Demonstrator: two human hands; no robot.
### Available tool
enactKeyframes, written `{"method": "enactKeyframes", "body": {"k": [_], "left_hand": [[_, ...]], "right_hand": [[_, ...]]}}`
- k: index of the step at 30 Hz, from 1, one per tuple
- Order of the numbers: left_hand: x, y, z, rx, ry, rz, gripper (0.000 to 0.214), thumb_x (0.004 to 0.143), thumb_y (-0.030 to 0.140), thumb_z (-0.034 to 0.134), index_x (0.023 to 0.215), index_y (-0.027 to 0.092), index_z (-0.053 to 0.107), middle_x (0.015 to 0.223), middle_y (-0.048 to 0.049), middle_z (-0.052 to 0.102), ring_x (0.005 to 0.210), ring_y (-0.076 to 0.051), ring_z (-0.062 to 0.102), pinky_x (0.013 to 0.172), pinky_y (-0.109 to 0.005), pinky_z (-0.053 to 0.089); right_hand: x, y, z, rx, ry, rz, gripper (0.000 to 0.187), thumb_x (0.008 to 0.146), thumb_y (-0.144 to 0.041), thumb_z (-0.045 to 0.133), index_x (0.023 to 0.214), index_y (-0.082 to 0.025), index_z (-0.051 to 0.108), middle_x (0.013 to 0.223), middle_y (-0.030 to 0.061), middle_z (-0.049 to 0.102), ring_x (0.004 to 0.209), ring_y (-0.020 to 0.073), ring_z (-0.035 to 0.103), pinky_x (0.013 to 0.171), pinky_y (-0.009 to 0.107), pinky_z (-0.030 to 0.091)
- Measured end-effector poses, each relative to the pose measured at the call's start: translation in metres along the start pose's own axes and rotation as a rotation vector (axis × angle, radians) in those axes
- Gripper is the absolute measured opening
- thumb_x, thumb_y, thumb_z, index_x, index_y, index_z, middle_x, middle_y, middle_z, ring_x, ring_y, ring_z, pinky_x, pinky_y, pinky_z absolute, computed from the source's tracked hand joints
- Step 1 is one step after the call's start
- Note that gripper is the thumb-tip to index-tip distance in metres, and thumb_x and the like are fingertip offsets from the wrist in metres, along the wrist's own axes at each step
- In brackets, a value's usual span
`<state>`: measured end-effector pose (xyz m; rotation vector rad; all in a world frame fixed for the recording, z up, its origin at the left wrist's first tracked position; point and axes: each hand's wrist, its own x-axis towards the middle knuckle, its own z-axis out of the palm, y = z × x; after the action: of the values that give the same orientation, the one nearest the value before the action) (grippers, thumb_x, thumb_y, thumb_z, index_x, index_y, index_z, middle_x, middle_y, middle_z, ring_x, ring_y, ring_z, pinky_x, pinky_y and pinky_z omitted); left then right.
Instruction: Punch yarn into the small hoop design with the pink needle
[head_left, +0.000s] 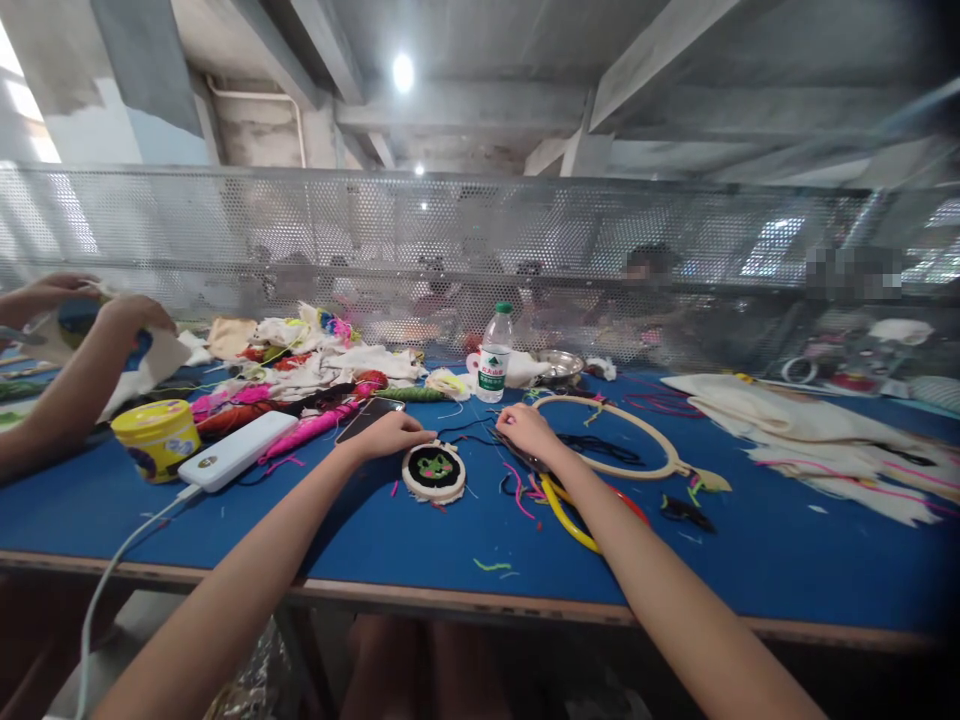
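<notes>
A small round embroidery hoop (446, 495) lies on the blue table, with a green frog face (433, 467) with pink cheeks stitched on black. My left hand (391, 436) is closed at the hoop's upper left edge, its fingertips pinching the rim by the fastening. Black yarn (469, 437) runs loosely from there toward my right hand (527, 432). The fingers of that hand are pinched together just above the table; what they hold is too small to make out. Beneath it lie a dark object, partly hidden, and pink yarn scraps (521, 490).
A large wooden hoop (630, 412) and a yellow ring (570, 518) lie to the right, near cream cloth (810, 420). Behind stands a water bottle (495, 355). Leftward are a phone (367, 415), white power bank (236, 452), yellow tub (156, 440), yarn heap (300, 400) and a co-worker's arms (90, 350).
</notes>
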<state>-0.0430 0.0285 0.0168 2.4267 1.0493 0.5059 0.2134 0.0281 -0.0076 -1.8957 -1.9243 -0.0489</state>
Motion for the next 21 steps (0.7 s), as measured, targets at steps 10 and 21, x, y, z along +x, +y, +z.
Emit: {"method": "enactKeyframes", "body": {"k": [10, 21], "left_hand": [[0.000, 0.006, -0.002, -0.142, -0.118, 0.031, 0.036, 0.069, 0.046, 0.060, 0.095, 0.023, 0.069, 0.101, -0.0047, 0.060, 0.101, -0.021, 0.049, 0.088, -0.024, 0.033], [-0.012, 0.018, -0.009, -0.167, -0.344, -0.037, 0.094, 0.033, 0.036, 0.081, 0.120, 0.021, 0.049, 0.127, -0.0062, 0.047, 0.120, -0.028, 0.037, 0.094, -0.029, 0.033]], "right_hand": [[0.004, 0.002, -0.004, 0.079, 0.073, -0.010, 0.014, 0.077, -0.017, 0.046, 0.078, -0.018, 0.060, 0.091, 0.0064, 0.061, 0.092, 0.0178, 0.052, 0.078, 0.025, 0.036], [0.001, 0.000, -0.003, 0.100, 0.057, -0.020, 0.011, 0.073, -0.018, 0.053, 0.080, -0.018, 0.062, 0.093, 0.0057, 0.060, 0.093, 0.0183, 0.052, 0.079, 0.026, 0.036]]}}
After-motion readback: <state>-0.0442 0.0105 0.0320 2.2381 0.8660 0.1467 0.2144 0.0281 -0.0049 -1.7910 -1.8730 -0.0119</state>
